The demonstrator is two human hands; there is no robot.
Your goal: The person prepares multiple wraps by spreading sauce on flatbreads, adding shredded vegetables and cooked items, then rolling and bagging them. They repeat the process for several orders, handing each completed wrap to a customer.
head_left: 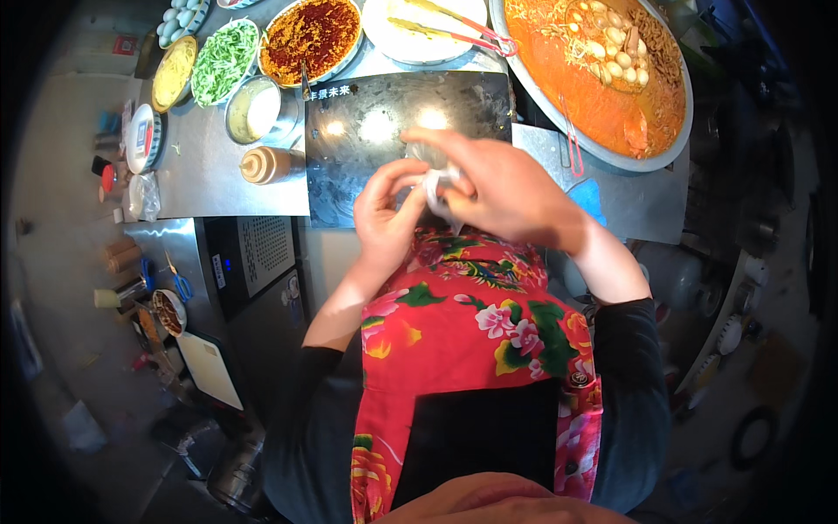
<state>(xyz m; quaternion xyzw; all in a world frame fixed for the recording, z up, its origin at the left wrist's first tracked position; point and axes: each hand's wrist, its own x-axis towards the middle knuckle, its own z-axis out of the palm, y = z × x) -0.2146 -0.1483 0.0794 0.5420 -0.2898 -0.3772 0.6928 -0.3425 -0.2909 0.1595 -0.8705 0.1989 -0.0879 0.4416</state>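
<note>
In front of my floral red apron, both hands meet over the near edge of a dark griddle plate (349,131). Between them is a crumpled white, partly see-through plastic bag (432,182). My left hand (388,210) pinches it with thumb and curled fingers. My right hand (506,188) is closed on the same plastic from the other side, its index finger stretched out above. Motion smears the fingertips and the bag a little. Whether anything is inside the bag, I cannot tell.
Left of the plate stand a sauce bottle (265,165) and a metal pot (253,111). Behind are bowls of shredded cucumber (225,63) and chili sauce (312,39), and tongs (449,35) across a white plate. A large basin (685,113) of red broth sits at right.
</note>
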